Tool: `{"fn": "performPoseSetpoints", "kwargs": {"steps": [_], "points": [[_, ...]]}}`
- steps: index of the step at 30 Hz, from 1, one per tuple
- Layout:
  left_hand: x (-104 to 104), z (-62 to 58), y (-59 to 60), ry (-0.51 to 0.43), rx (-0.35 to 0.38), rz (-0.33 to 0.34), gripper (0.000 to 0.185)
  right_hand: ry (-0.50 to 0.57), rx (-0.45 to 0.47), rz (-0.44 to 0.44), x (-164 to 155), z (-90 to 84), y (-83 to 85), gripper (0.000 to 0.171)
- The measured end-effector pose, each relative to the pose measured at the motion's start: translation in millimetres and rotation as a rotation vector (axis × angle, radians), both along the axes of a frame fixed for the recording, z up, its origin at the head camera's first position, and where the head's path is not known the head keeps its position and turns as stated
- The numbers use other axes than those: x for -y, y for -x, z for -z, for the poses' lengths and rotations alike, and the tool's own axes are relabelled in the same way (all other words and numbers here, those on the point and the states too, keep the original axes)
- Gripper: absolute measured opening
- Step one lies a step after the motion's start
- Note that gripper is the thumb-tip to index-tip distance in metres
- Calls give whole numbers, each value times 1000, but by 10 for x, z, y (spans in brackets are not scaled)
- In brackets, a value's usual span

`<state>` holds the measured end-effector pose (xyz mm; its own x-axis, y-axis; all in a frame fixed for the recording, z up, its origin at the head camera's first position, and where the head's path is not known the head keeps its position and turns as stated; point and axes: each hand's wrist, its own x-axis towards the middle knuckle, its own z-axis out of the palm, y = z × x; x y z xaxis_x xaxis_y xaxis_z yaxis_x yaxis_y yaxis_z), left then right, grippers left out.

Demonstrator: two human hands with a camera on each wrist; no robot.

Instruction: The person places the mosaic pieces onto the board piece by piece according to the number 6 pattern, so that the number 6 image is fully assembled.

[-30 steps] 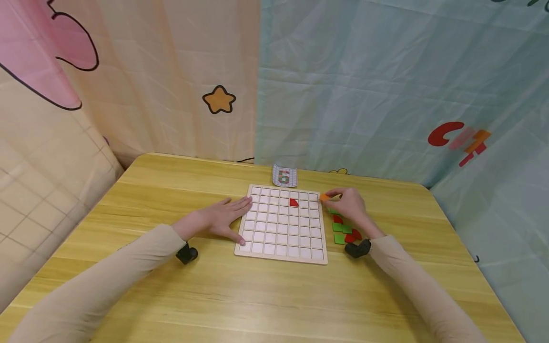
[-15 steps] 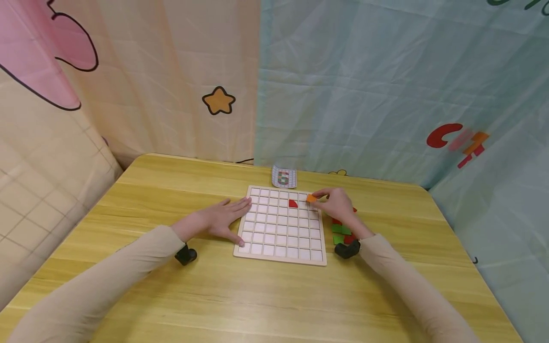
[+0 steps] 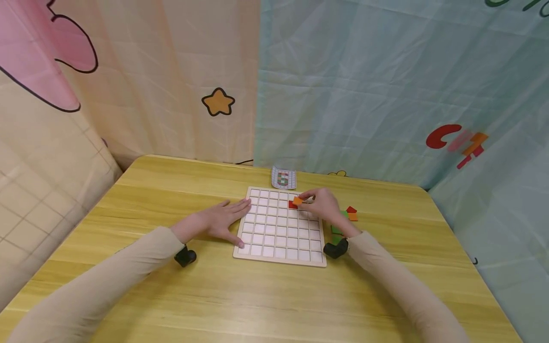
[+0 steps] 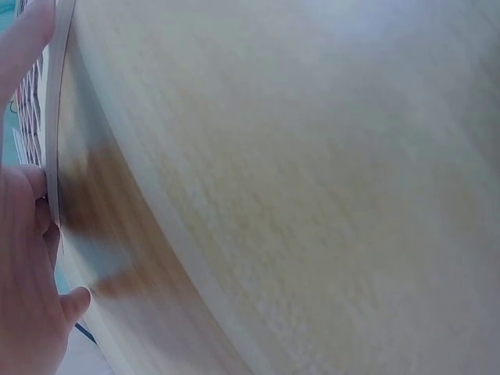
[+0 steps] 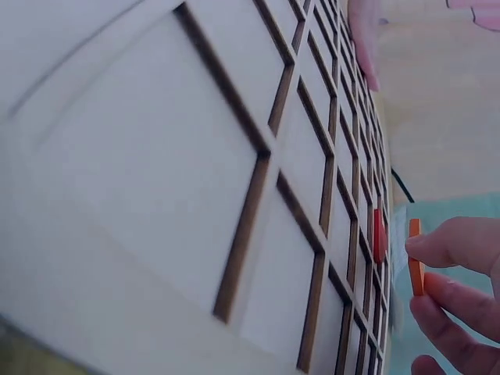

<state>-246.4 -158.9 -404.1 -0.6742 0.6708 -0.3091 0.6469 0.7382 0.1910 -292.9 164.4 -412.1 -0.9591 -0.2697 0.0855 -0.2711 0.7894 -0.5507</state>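
Observation:
A white grid board [image 3: 274,228] with a wooden frame lies on the yellow table [image 3: 171,200]. One red quarter-round piece [image 3: 292,205] sits in a cell near its far edge. My right hand [image 3: 319,204] pinches a small orange piece [image 3: 298,200] just above the board beside that red piece; the right wrist view shows the orange piece [image 5: 415,266] held on edge between thumb and fingers, near the red piece [image 5: 378,234]. My left hand [image 3: 225,216] lies flat with straight fingers against the board's left edge, seen close in the left wrist view [image 4: 27,258].
Loose green, red and orange pieces [image 3: 348,215] lie on the table right of the board. A small pattern card [image 3: 283,178] stands behind the board. Printed cloth walls close off the table's far side, left and right.
My right hand has carried the orange piece leftwards from the board's far right corner to a spot over the board next to the red piece. The left hand has stayed put.

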Motion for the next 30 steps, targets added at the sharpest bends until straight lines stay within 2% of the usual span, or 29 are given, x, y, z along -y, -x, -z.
{"fn": "performPoseSetpoints", "kwargs": {"steps": [15,22,30], "points": [[9,3,2,-3,-13,5,113,2,96,-32,262,0,73,26],[12,36,12,-1,-16,6,113,-20,106,-52,332,3,88,24],[1,8,-3,-6,-14,1,113,-37,93,-66,362,15,116,25]]}}
